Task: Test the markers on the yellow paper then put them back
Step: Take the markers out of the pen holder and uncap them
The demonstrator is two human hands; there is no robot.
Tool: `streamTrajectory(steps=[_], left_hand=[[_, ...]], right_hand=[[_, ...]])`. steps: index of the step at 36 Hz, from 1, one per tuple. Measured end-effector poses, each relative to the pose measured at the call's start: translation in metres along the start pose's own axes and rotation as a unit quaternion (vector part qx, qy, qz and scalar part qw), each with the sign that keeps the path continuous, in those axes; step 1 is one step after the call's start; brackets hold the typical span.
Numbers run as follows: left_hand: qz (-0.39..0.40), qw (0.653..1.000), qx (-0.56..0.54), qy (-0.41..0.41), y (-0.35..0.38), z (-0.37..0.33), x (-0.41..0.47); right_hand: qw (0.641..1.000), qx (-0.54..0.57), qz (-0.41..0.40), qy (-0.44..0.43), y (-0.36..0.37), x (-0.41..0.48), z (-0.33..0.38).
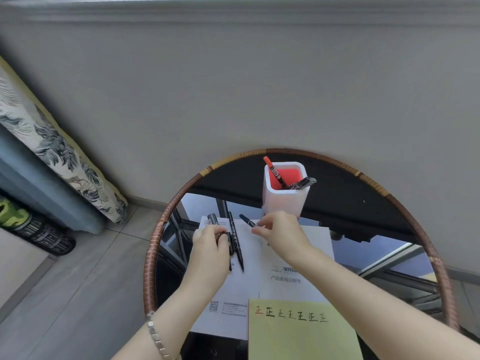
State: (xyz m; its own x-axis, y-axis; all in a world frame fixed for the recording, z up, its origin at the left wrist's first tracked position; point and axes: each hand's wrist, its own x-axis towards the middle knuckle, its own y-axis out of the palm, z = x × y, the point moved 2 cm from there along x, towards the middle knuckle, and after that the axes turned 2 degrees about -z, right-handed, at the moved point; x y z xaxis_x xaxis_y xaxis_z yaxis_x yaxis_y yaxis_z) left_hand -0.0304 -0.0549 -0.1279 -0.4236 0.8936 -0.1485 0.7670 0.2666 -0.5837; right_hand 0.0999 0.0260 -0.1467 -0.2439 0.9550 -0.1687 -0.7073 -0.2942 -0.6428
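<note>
- Nearest us, the yellow paper (301, 333) lies flat at the near edge of the round glass worktop (363, 224). A row of handwritten characters runs along its far edge, the first in red and the others dark.
- A beaded bracelet (156, 335) sits on the left wrist.
- Under the yellow paper's far edge lies a white printed sheet (283, 258), reaching towards the holder.
- Our left hand (209, 245) rests on the sheet's left part. Its fingers curl round a short black marker (229, 242), whose thin tip pokes out below the hand.
- Just beside it on the right, a long black marker (237, 246) lies loose on the sheet, its tip towards us.
- Beyond the left hand's fingers, a printed marker (213, 219) lies at the sheet's far left corner, partly hidden.
- Our right hand (281, 233) hovers over the sheet's far edge. Its fingers pinch a dark marker (247, 221) that points away to the left.
- Farther off stands a white pen holder (284, 201), red inside. A red marker (272, 170) and a black marker (302, 183) lean in it.
- Behind the worktop's woven rim (153, 245) rises a grey wall (233, 87).
</note>
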Motion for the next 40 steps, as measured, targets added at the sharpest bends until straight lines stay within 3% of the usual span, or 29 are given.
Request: streamTrajectory(steps=[5,11,16,24,26,30,32,36,40], left_hand=[[-0.013,0.999,-0.023,0.021,0.008,-0.009,0.006],[0.025,0.998,0.061,-0.006,0.035,-0.012,0.024],[0.061,0.99,0.128,-0.025,0.047,-0.009,0.036],[0.053,0.975,0.211,0.03,0.043,-0.01,0.035],[0.053,0.975,0.214,0.043,0.04,-0.011,0.032],[0.037,0.975,0.201,0.085,0.031,-0.019,0.027],[0.033,0.976,0.192,0.102,0.026,-0.025,0.023],[0.031,0.98,0.159,0.114,0.02,-0.031,0.017],[0.031,0.983,0.14,0.115,0.019,-0.034,0.014]], right_hand=[[0.997,-0.061,-0.04,0.035,0.016,0.008,-0.002],[0.996,-0.061,-0.055,0.037,0.022,0.005,-0.008],[0.999,-0.021,-0.031,0.037,0.018,0.005,-0.017],[1.0,0.007,0.016,0.018,0.011,-0.003,-0.02],[0.999,0.011,-0.032,-0.005,0.0,-0.009,-0.017],[0.953,0.075,-0.261,-0.138,-0.049,-0.029,0.002],[0.942,0.05,-0.299,-0.145,-0.073,-0.026,0.008],[0.974,-0.02,-0.223,-0.026,-0.1,0.001,0.003],[0.98,-0.072,-0.18,-0.049,-0.099,0.012,0.0]])
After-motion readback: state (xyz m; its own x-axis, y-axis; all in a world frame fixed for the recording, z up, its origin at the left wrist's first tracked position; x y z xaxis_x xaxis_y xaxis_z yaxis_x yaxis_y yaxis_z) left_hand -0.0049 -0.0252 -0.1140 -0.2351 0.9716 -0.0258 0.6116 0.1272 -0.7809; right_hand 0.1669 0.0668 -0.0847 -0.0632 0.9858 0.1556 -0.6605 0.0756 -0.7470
